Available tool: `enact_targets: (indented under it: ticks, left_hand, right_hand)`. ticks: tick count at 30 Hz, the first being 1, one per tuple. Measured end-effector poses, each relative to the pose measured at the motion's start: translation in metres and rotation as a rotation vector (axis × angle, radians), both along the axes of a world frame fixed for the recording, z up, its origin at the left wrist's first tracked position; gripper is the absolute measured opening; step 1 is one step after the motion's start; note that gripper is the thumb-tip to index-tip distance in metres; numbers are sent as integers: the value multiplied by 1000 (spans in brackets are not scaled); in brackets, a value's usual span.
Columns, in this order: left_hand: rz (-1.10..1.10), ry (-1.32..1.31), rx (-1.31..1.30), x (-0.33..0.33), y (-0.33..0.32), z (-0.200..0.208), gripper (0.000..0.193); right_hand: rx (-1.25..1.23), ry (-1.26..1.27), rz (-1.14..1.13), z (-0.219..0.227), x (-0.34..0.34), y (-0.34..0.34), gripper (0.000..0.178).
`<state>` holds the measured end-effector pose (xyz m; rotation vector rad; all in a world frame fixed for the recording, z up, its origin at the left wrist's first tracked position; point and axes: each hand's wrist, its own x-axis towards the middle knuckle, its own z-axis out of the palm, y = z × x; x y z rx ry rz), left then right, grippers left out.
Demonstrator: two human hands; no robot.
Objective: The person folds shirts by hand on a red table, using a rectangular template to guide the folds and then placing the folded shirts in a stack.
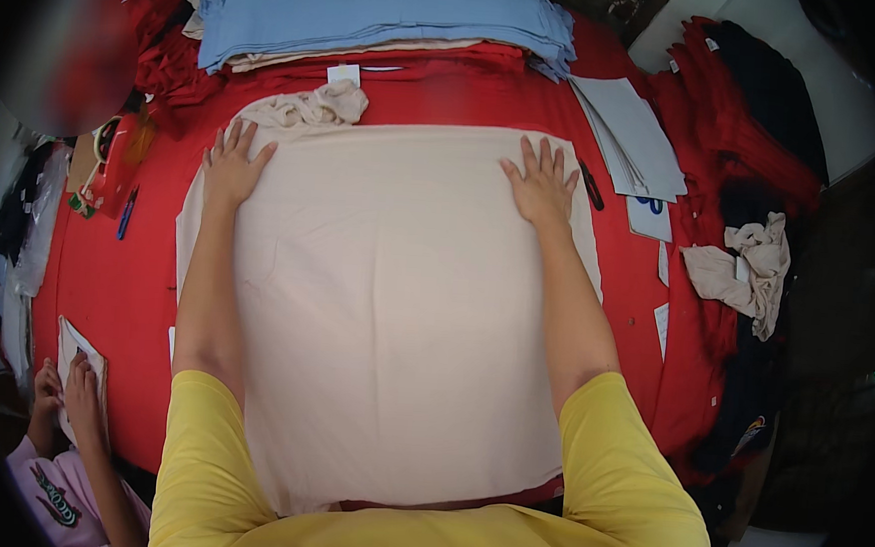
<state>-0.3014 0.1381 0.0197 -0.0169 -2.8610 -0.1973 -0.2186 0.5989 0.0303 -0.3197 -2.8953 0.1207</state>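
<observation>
A wide beige cloth panel (386, 300) lies spread over the red cloth-covered table (641, 386), its near edge reaching my body. Flat on its far left corner rests my left hand (231, 169), fingers spread. My right hand (543, 185) presses on the far right corner, also with fingers apart. Both forearms stretch forward over the panel's sides. Just beyond my left hand, a crumpled beige cloth (312, 107) sits along the far edge. Close to my right hand lies a slim black tool (591, 186), perhaps a cutter or small scissors.
A stack of light blue cloth (383, 14) stands at the back. White paper sheets (621, 134) and a bunched beige garment (753, 273) lie right, by dark and red clothes. Left are a blue pen (127, 212) and a red box (119, 164). Another person's hands (79, 397) hold a small beige piece.
</observation>
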Motion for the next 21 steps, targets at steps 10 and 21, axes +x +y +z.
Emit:
enact_targets:
  ticks: [10, 21]
  left_hand:
    - [255, -30, 299, 36, -48, 18, 46]
    - [-20, -454, 790, 46, -123, 27, 64]
  right_hand:
    - [-84, 224, -340, 4, 33, 99, 27]
    - [-203, -24, -383, 28, 135, 145, 24]
